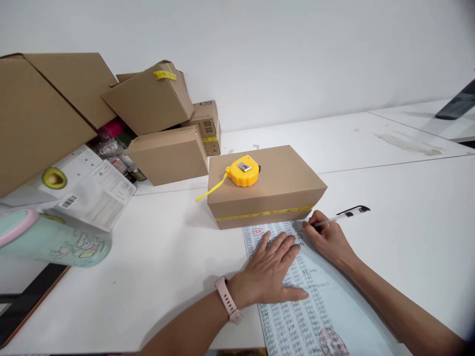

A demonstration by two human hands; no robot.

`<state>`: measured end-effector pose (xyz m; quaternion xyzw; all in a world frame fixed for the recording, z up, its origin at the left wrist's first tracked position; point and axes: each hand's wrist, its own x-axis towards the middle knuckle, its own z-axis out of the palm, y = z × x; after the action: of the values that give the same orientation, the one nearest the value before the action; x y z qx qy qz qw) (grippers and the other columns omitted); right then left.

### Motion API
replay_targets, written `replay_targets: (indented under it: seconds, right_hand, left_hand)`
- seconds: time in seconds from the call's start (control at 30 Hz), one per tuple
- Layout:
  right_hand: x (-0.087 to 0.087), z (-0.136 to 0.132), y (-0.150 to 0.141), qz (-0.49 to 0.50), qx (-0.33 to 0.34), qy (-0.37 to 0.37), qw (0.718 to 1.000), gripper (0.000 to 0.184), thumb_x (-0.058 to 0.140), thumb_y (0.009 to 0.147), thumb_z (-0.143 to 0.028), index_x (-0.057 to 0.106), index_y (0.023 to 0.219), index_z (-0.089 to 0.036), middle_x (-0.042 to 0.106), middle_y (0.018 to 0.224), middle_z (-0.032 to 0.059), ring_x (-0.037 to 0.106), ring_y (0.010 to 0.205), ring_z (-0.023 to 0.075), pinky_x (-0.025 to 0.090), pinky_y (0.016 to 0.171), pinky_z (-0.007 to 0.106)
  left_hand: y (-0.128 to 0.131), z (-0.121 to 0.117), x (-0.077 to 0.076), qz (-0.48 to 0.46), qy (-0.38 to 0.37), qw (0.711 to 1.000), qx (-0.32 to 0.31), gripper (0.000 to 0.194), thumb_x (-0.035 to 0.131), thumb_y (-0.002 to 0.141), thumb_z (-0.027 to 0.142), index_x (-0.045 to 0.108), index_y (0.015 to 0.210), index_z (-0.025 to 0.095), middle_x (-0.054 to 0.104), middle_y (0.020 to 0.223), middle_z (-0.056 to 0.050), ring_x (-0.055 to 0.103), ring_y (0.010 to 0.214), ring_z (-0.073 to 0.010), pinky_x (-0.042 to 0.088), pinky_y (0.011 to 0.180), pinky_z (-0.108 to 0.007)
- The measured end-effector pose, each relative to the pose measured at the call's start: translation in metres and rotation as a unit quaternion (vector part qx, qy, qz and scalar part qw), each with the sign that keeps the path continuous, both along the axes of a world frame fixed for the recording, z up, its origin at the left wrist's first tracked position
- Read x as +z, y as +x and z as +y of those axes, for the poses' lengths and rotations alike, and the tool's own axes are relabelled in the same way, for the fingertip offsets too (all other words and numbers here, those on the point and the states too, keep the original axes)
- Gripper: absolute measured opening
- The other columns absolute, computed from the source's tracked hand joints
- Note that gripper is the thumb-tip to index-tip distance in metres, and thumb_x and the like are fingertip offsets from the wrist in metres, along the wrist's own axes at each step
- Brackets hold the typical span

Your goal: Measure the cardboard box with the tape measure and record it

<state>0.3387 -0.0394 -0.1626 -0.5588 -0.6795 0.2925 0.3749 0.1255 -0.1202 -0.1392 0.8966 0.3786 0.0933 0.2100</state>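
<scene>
A large sheet of paper [297, 306] covered in rows of handwriting lies on the white table, its far edge against a closed cardboard box [274, 190]. My left hand [270, 272] rests flat on the sheet with its fingers spread, a pink watch band at the wrist. In my right hand [330, 240] is a pen [349, 213] with a clear barrel and black clip, its tip end down at the upper right of the writing, hidden by the fingers. On top of the box sits a yellow tape measure [244, 171], its strap hanging to the left.
Several cardboard boxes [166, 155] are piled at the back left. A printed carton with an avocado picture [92, 190] stands before them. A mint-green bottle [55, 242] is at the left edge, and a dark object [458, 101] lies at the far right.
</scene>
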Motion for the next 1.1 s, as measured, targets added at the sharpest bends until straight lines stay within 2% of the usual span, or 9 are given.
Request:
replay_targets:
  seconds: [0.13, 0.37, 0.7, 0.9, 1.0, 1.07, 1.1]
  right_hand:
    - [0.000, 0.000, 0.000, -0.004, 0.000, 0.003, 1.000, 0.021, 0.058, 0.082, -0.035, 0.045, 0.069, -0.025, 0.043, 0.052, -0.0063, 0.037, 0.049, 0.0115, 0.030, 0.046, 0.026]
    - [-0.002, 0.001, 0.001, -0.011, -0.008, -0.006, 1.000, 0.021, 0.057, 0.083, -0.036, 0.045, 0.070, -0.025, 0.043, 0.051, -0.0067, 0.037, 0.048, 0.0116, 0.031, 0.046, 0.026]
    - [-0.004, 0.002, 0.002, -0.013, -0.003, 0.004, 1.000, 0.020, 0.057, 0.083, -0.035, 0.045, 0.070, -0.025, 0.045, 0.052, -0.0065, 0.039, 0.049, 0.0120, 0.032, 0.048, 0.026]
    - [-0.001, -0.007, 0.013, -0.004, -0.062, 0.038, 0.997, 0.027, 0.058, 0.087, -0.042, 0.045, 0.071, -0.025, 0.047, 0.055, -0.0044, 0.041, 0.048, 0.0128, 0.033, 0.046, 0.027]
    - [-0.001, -0.023, 0.027, -0.047, -0.078, 0.078, 0.993, 0.019, 0.058, 0.091, -0.043, 0.055, 0.086, -0.025, 0.061, 0.070, 0.0003, 0.053, 0.056, 0.0160, 0.041, 0.051, 0.028]
    - [-0.005, -0.033, 0.035, -0.111, -0.046, 0.109, 0.987, 0.013, 0.052, 0.094, -0.035, 0.060, 0.099, -0.026, 0.067, 0.089, 0.0048, 0.061, 0.069, 0.0190, 0.046, 0.058, 0.030]
    - [-0.008, -0.036, 0.038, -0.141, -0.021, 0.124, 0.982, 0.017, 0.048, 0.094, -0.029, 0.061, 0.105, -0.027, 0.068, 0.096, 0.0064, 0.064, 0.076, 0.0206, 0.048, 0.060, 0.031]
  left_hand:
    - [0.000, 0.000, -0.001, 0.003, 0.014, 1.000, 0.002, 0.090, 0.037, 0.094, 0.075, 0.016, 0.160, 0.018, 0.021, 0.168, -0.013, 0.008, 0.157, -0.0266, 0.007, 0.127, -0.054]
    - [0.000, 0.000, 0.000, -0.001, 0.002, 1.000, 0.001, 0.090, 0.034, 0.094, 0.076, 0.018, 0.160, 0.017, 0.020, 0.168, -0.013, 0.007, 0.157, -0.0261, 0.005, 0.127, -0.053]
    - [0.000, 0.000, -0.002, 0.007, 0.013, 1.000, 0.000, 0.090, 0.038, 0.094, 0.074, 0.015, 0.160, 0.018, 0.021, 0.168, -0.013, 0.008, 0.157, -0.0267, 0.007, 0.127, -0.054]
    - [-0.001, 0.000, 0.004, -0.007, -0.020, 1.000, -0.001, 0.086, 0.036, 0.096, 0.072, 0.018, 0.159, 0.017, 0.018, 0.169, -0.012, 0.005, 0.157, -0.0258, 0.002, 0.127, -0.053]
    - [-0.003, 0.001, 0.006, -0.010, -0.030, 1.000, -0.004, 0.083, 0.033, 0.098, 0.070, 0.019, 0.159, 0.017, 0.017, 0.169, -0.011, 0.004, 0.157, -0.0251, 0.003, 0.127, -0.054]
    - [-0.003, 0.000, 0.003, -0.008, -0.019, 1.000, -0.007, 0.080, 0.034, 0.098, 0.068, 0.019, 0.159, 0.018, 0.018, 0.169, -0.010, 0.006, 0.157, -0.0252, 0.006, 0.127, -0.055]
    - [-0.002, -0.001, 0.001, -0.008, -0.005, 1.000, -0.004, 0.079, 0.037, 0.098, 0.067, 0.021, 0.159, 0.018, 0.020, 0.168, -0.010, 0.010, 0.157, -0.0257, 0.009, 0.127, -0.056]
